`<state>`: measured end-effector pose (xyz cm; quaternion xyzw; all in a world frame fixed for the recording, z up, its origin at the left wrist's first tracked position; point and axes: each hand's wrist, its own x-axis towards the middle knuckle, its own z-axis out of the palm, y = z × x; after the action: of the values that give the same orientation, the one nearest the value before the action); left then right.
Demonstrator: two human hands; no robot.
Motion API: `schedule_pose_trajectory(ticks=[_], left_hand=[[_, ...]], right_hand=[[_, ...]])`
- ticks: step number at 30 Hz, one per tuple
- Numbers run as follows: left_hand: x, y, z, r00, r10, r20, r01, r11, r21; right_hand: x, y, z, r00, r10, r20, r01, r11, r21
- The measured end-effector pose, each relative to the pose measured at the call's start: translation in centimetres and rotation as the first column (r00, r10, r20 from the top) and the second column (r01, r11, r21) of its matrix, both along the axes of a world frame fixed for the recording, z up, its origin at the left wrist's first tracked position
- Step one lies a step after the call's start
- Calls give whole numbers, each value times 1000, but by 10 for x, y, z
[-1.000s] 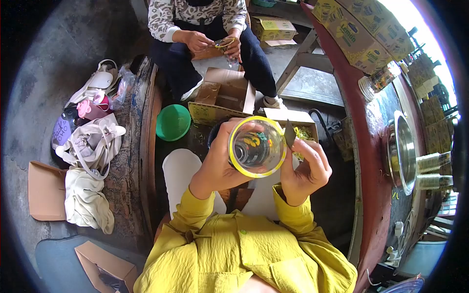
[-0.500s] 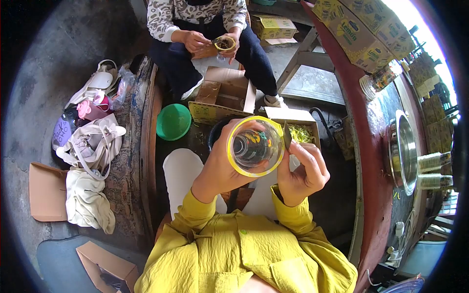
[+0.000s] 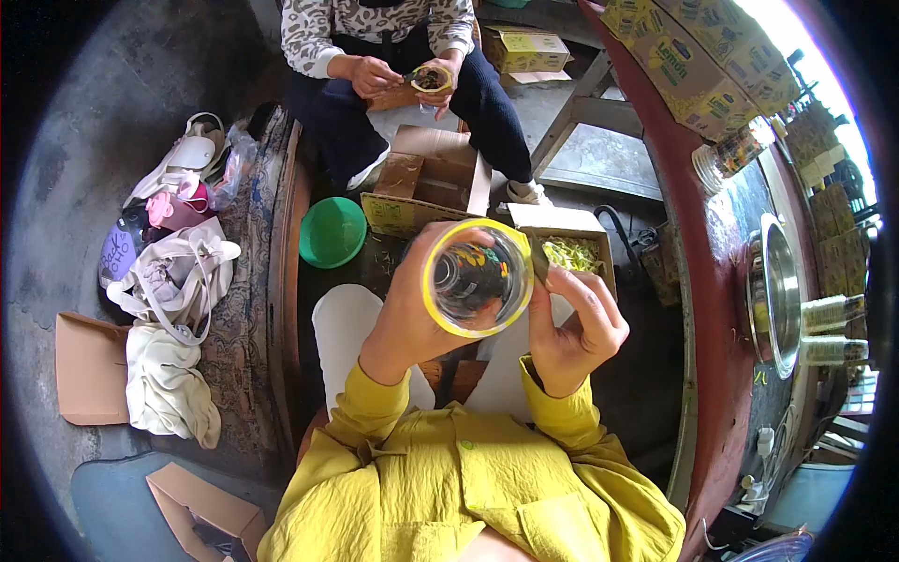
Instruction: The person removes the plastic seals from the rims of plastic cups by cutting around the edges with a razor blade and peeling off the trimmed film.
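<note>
A clear cup (image 3: 476,278) with a yellow rim and a coloured print is held with its mouth facing me. My left hand (image 3: 405,304) is wrapped round its left side. In my right hand (image 3: 579,328), pinched between thumb and fingers, is a small dark flat blade (image 3: 537,258), which lies against the right edge of the yellow rim. Beyond my right hand, an open carton (image 3: 559,219) holds yellow-green shavings.
A co-worker (image 3: 375,37) sits opposite, holding another yellow-rimmed cup (image 3: 431,79). Between us are an open cardboard box (image 3: 398,214) and a green basin (image 3: 333,232). Bags (image 3: 183,272) lie at the left. A metal bowl (image 3: 775,292) stands on the right-hand bench.
The cup and both my hands have shifted slightly left, the blade staying at the rim. The co-worker's cup has tilted so its opening shows.
</note>
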<state>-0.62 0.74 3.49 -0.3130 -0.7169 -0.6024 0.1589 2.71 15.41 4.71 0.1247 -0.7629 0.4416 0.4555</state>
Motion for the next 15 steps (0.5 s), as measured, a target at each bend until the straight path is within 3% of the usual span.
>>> schedule_pose_trajectory(ticks=[7,10,13,15], left_hand=[[-2,-3,1,1000,10,-29,-10,1000,9],[-3,-3,2,999,-23,-47,21,999,-38],[-2,-2,-1,992,-116,48,116,993,9],[-2,-2,1,991,-137,0,137,990,-23]], right_hand=[[-1,-2,-2,1000,-2,32,2,1000,-3],[-3,-3,-1,1000,7,-5,-7,1000,-19],[-3,-2,0,1000,-18,12,18,1000,-13],[-2,2,0,999,33,38,-32,999,-20]])
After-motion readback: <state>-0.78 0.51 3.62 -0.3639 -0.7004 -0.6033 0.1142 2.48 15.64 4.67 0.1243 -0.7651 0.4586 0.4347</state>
